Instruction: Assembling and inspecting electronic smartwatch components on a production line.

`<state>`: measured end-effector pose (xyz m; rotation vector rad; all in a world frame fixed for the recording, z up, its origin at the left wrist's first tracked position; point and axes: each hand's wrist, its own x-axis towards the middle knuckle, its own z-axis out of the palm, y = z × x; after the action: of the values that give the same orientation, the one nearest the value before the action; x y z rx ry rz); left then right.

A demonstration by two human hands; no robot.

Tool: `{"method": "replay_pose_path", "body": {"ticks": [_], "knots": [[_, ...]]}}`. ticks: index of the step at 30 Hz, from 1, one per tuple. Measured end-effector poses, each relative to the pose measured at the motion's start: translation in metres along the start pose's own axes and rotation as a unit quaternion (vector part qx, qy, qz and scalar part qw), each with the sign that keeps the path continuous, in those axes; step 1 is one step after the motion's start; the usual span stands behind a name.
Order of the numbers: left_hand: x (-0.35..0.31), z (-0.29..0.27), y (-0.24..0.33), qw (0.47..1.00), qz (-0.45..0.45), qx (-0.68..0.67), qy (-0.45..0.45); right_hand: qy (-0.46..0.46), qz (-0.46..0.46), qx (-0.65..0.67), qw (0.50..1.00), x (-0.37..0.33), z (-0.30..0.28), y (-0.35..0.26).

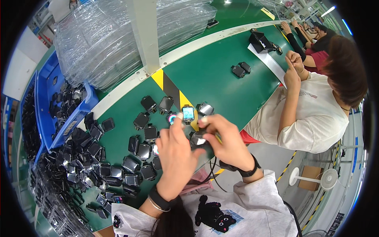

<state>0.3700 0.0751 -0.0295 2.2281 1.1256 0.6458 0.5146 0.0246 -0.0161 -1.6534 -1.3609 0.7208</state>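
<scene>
My left hand (pixel 175 162) hovers over the green bench with its index finger stretched forward and thumb apart, holding nothing I can see. Its fingertip is by a round colourful lit screen (pixel 171 118), partly covered by the finger. Just right of that lies a smartwatch with a lit pale-blue screen (pixel 188 113). My right hand (pixel 229 142) has its thumb and fingers closed on a dark smartwatch (pixel 198 138), tilted and partly hidden. Beyond its fingers rests another smartwatch (pixel 205 108) with a shiny face. Several dark watches (pixel 144 151) lie left of my hands, some under my left hand.
A blue bin (pixel 55 106) of watches stands at the left, beside a large pile of them (pixel 94 150). Stacked clear plastic trays (pixel 98 43) and a white post (pixel 144 39) line the far side. At right sits a co-worker (pixel 308 114), near two watches (pixel 241 70) and a black box (pixel 260 42).
</scene>
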Motion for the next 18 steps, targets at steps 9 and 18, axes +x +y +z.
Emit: {"method": "replay_pose_path", "body": {"ticks": [9, 18], "knots": [[0.003, 0.001, -0.015, 0.997, -0.014, 0.071, 0.011, -0.051, -0.093, -0.205, 0.973, 0.013, 0.039, 0.007], [0.014, -0.014, -0.016, 0.998, -0.017, 0.036, -0.045, 0.004, 0.021, -0.019, 1.0, 0.037, 0.002, 0.005]]}}
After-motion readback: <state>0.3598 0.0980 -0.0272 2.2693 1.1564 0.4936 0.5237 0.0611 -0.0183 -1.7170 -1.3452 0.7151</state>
